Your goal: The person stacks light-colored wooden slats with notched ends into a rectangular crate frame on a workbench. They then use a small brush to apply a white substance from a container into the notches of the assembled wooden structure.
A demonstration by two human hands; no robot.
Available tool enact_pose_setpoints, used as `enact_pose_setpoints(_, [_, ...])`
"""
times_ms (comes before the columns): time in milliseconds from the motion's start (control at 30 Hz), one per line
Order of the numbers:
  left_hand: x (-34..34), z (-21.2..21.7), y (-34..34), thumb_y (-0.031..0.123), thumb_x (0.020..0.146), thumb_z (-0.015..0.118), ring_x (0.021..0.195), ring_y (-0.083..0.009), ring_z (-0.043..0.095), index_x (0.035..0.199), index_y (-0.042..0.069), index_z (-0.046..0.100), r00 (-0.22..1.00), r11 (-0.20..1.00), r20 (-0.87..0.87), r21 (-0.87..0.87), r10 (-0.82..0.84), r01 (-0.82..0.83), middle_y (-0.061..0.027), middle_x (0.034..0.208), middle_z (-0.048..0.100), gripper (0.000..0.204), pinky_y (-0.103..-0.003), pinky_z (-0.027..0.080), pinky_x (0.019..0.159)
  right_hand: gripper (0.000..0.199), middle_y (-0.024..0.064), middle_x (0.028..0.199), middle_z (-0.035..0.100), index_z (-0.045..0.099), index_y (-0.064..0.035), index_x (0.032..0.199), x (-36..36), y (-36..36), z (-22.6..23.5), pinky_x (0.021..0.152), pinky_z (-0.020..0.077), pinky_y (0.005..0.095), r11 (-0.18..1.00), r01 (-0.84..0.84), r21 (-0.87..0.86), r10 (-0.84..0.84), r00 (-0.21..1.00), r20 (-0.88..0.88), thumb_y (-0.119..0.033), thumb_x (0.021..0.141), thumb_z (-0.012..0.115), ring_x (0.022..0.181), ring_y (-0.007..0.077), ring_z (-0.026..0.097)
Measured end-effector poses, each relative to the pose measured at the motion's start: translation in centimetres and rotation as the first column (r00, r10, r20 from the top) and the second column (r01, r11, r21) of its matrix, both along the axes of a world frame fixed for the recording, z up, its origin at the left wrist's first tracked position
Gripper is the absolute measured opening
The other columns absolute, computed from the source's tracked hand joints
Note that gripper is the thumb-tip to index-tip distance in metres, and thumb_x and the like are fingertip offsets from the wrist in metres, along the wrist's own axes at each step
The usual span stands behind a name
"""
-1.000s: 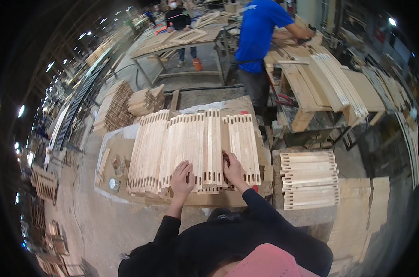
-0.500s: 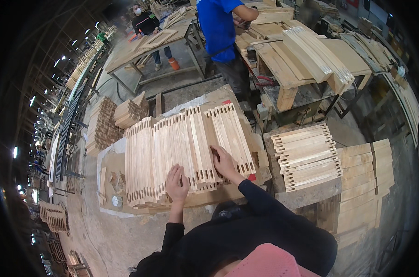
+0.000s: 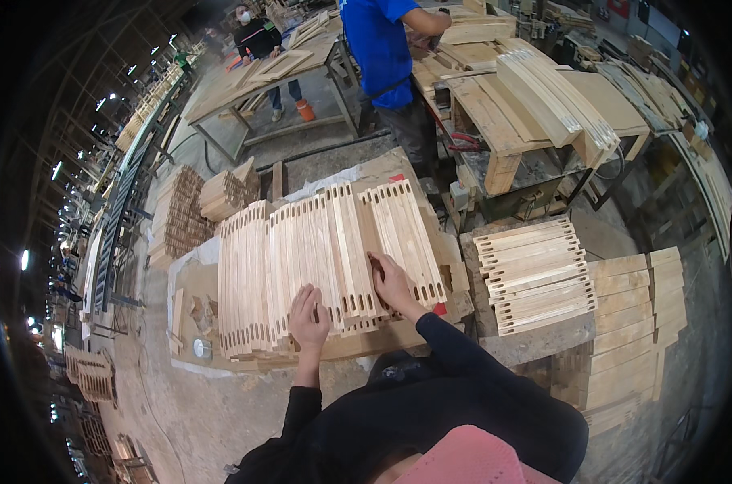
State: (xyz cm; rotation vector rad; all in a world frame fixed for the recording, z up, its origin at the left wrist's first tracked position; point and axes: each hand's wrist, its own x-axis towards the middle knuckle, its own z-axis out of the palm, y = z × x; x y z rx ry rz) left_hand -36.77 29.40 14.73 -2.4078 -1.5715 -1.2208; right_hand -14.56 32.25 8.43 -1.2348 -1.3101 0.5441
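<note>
A wide row of pale wooden slats, with slotted holes at both ends, lies side by side on a low stack in front of me. My left hand rests on the near ends of the slats left of the middle, its fingers stretched out. My right hand is at the right side of a few raised slats, over the gap before the right-hand group of slats. Its fingers are apart and touch the raised slats' edge; the fingertips are partly hidden.
A second stack of slotted slats stands at the right, beside wider boards. More stacked pieces are at the left. A worker in blue stands at a workbench ahead; another person is behind a table. A small tin sits at the near left.
</note>
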Motion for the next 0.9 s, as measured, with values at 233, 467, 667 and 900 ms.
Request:
enact_pose_setpoints(233, [-0.2,-0.5,-0.2,0.004,0.081,0.060,0.117,-0.0344,0.063,0.112,0.003,0.071,1.000,1.000,-0.011,-0.003,0.021,-0.021,-0.0158,0.121,0.069,0.033,-0.042,0.049,0.101,0.038,0.0228,0.114,0.064,0.058,-0.0002,0.122,0.0,-0.6,0.7,0.090,0.0518,0.0434,1.000,-0.012,0.000,0.011,0.999,-0.034,0.007,0.086,0.052,0.105,0.0417,0.062])
enact_pose_setpoints(467, [0.0,-0.7,-0.1,0.004,0.081,0.061,0.117,-0.0343,0.063,0.112,0.003,0.072,1.000,1.000,-0.010,-0.006,0.014,-0.014,-0.0159,0.119,0.070,0.033,-0.042,0.050,0.101,0.035,0.0226,0.114,0.064,0.058,0.0012,0.122,0.1,-0.6,0.5,0.090,0.0518,0.0430,1.000,-0.004,0.010,0.004,0.999,-0.032,0.005,0.088,0.053,0.105,0.0406,0.062])
enact_pose_setpoints(667, [0.0,-0.8,0.1,0.004,0.081,0.061,0.117,-0.0340,0.064,0.112,0.002,0.072,1.000,1.000,-0.015,0.001,0.009,-0.008,-0.0156,0.119,0.070,0.033,-0.042,0.050,0.101,0.035,0.0230,0.114,0.064,0.058,0.0017,0.121,0.1,-0.4,0.2,0.090,0.0519,0.0433,1.000,0.009,0.022,-0.008,0.999,-0.037,0.006,0.087,0.052,0.104,0.0413,0.062])
enact_pose_setpoints(900, [-0.9,-1.1,-0.2,0.005,0.081,0.062,0.117,-0.0318,0.064,0.112,0.003,0.071,1.000,1.000,-0.016,0.027,0.004,-0.004,-0.0145,0.120,0.070,0.033,-0.040,0.050,0.101,0.037,0.0237,0.112,0.064,0.059,-0.0012,0.123,-0.6,-0.4,0.0,0.090,0.0516,0.0441,0.998,0.011,-0.057,-0.012,1.000,-0.019,0.004,0.087,0.052,0.105,0.0422,0.062])
